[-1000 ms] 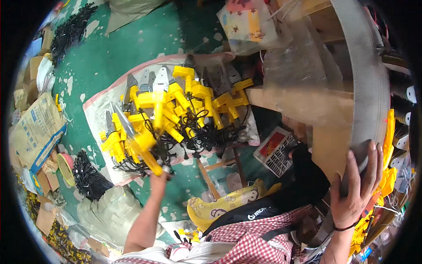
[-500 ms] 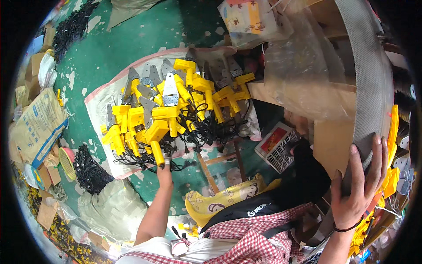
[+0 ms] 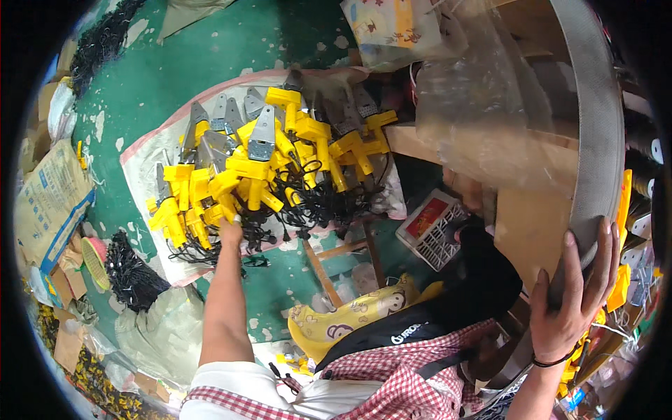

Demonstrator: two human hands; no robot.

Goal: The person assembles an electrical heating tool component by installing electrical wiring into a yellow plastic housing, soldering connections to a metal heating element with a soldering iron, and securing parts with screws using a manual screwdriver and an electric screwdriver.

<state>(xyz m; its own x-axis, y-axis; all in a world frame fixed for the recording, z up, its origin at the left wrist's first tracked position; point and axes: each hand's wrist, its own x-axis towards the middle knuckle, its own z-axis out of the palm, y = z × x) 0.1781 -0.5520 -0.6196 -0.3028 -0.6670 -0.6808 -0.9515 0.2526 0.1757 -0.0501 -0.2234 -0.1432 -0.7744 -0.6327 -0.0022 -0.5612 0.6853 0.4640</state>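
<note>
A heap of yellow pipe welders (image 3: pixel 245 166) with grey metal plates and black cords lies on a white sack sheet (image 3: pixel 150 150) on the floor. My left hand (image 3: pixel 229 232) reaches to the heap's near edge, closed round the handle of one yellow pipe welder (image 3: pixel 224 183). Some of its fingers are hidden behind the handle. At the right, my right hand (image 3: pixel 565 318) lies with fingers spread on a wide grey textured band (image 3: pixel 599 140), holding nothing.
A wooden frame (image 3: pixel 323 276) and a white plastic basket (image 3: pixel 430 231) stand near my knees. Clear plastic sheeting (image 3: pixel 483 112) covers boards and boxes at right. Bundles of black cords (image 3: pixel 133 273) and a printed sack (image 3: pixel 52 203) lie at left.
My left hand has moved left and farther away, bringing the yellow pipe welder against the heap. My right hand stays on the grey band. The whole view has shifted slightly.
</note>
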